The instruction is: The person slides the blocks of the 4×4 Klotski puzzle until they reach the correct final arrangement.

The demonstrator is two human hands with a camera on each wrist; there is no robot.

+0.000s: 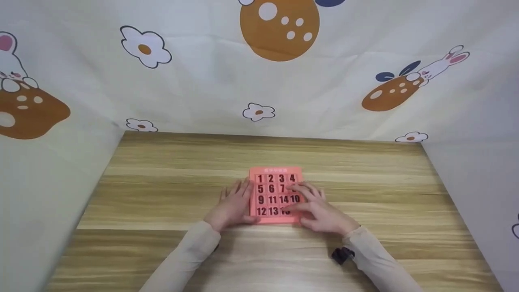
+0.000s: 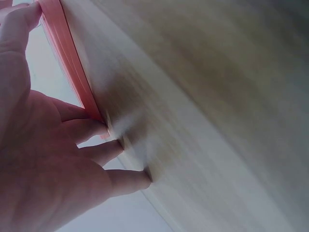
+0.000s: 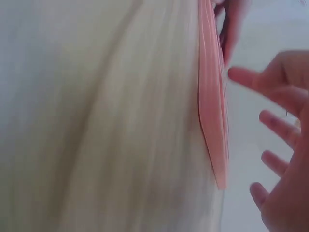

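A pink sliding number puzzle lies flat on the wooden table, with black numbers on its square tiles. My left hand rests along its left side, fingers spread and mostly straight. In the left wrist view, the thumb is at one corner of the pink frame, and other fingertips rest on the table beside it. My right hand is over the right side of the puzzle, fingers spread, one fingertip at the 15 tile and others covering much of the 8. The right wrist view shows these fingers extended beside the frame's edge.
The wooden table extends around the puzzle on all sides. A pale cloth with flowers and rabbits hangs behind it and along both sides. A small black object is at the right wrist.
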